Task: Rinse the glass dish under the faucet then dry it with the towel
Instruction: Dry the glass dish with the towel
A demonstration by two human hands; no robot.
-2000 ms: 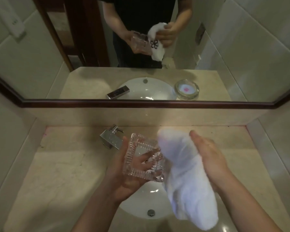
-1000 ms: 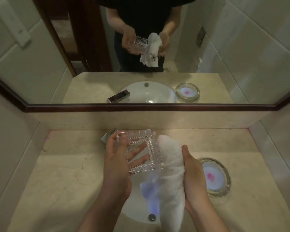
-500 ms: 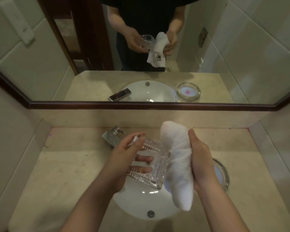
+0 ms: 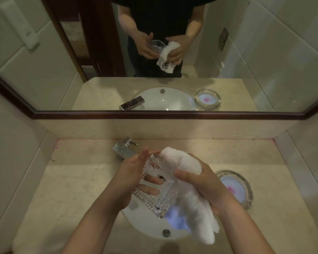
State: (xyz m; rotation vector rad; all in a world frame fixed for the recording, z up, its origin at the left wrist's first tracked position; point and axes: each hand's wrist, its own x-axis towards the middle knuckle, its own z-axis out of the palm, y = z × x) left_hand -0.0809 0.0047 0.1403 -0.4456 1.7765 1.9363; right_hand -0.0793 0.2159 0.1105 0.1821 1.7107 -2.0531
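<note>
Left hand [image 4: 130, 173] grips ribbed square glass dish [image 4: 159, 187] (fluffy towel [image 4: 189, 182] pressed alongside).

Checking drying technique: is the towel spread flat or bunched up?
Bunched: right hand grips the towel in a wad against the dish, its tail hanging over the sink.

Round glass bowl [image 4: 247, 191] with pink centre, beige marble counter [image 4: 62, 189], wood-framed mirror [image 4: 264, 61]

No legible text anywhere. Dark embroidered emblem [image 4: 165, 65] on a towel [image 4: 180, 158] corner shows only in the mirror [image 4: 283, 61], unreadable. Tiny dark marks [image 4: 27, 34] on the reflected white wall unit [image 4: 18, 22], too small to read.
</note>
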